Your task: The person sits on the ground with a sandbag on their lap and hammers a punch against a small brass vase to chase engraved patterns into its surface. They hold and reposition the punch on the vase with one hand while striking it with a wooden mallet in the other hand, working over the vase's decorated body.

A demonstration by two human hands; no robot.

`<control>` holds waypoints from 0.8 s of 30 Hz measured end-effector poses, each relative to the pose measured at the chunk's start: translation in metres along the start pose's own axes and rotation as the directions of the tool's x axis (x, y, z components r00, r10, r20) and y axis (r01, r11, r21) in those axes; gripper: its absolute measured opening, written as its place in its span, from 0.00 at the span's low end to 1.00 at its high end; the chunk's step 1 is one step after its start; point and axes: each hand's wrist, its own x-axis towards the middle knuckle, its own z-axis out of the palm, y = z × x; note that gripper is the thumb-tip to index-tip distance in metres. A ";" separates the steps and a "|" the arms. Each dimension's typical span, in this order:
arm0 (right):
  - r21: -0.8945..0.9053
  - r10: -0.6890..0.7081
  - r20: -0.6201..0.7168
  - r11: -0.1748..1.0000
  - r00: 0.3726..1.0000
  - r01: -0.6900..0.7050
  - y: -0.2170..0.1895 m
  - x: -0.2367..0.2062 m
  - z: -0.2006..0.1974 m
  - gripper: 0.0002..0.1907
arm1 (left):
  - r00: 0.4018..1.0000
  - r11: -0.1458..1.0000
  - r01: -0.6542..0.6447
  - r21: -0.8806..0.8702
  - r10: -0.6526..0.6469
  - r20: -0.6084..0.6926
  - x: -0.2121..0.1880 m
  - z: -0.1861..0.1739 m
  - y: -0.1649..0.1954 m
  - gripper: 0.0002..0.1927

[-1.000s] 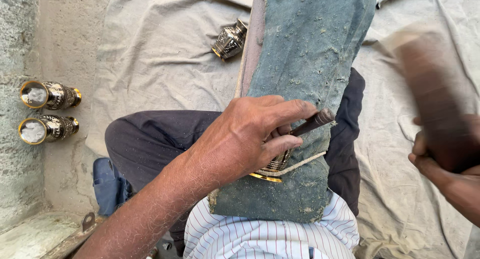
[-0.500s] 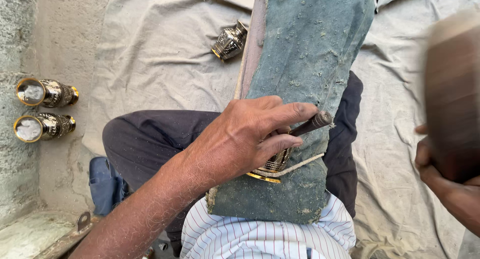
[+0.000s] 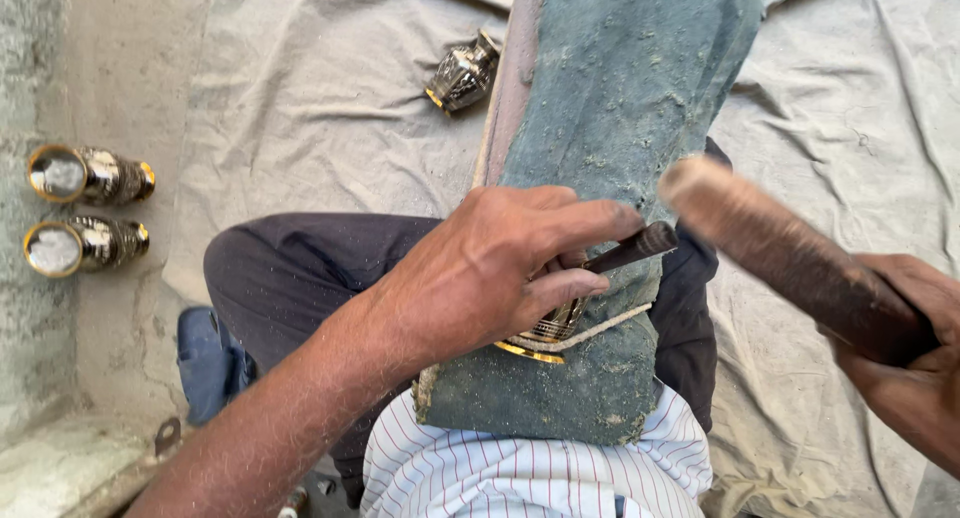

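Here the left hand (image 3: 480, 278) pinches a dark punch (image 3: 630, 250) against the brass piece (image 3: 545, 330) on the green pad (image 3: 620, 128); its butt points right, toward the mallet (image 3: 790, 258) gripped in the right hand (image 3: 915, 368).

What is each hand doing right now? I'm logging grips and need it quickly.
Left hand: closed on a dark chisel, over a brass piece.
Right hand: closed on a wooden mallet.

Dark punch (image 3: 632, 250) tilted on gold-rimmed metal cup (image 3: 545, 330) (mostly hidden), cup on green-covered board (image 3: 620, 108); wooden mallet (image 3: 790, 258) angled above.
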 end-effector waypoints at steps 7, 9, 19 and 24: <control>0.111 0.056 -0.039 0.992 0.998 -0.051 0.001 -0.004 -0.002 0.18 | 0.999 1.000 -0.016 -0.012 0.016 -0.035 -0.003 0.001 -0.004 0.24; 0.073 -0.001 -0.061 0.997 0.998 0.006 -0.004 -0.005 -0.006 0.18 | 0.999 1.000 -0.023 -0.009 0.023 -0.048 -0.003 0.002 -0.004 0.24; -0.165 0.006 0.003 0.986 1.000 -0.005 -0.022 0.011 -0.015 0.17 | 1.000 0.999 0.005 -0.038 -0.006 -0.022 0.003 0.004 -0.004 0.25; -0.258 0.053 0.120 0.966 0.991 -0.021 -0.021 0.009 -0.015 0.20 | 1.000 1.000 0.018 -0.022 -0.017 0.015 0.003 0.001 -0.005 0.25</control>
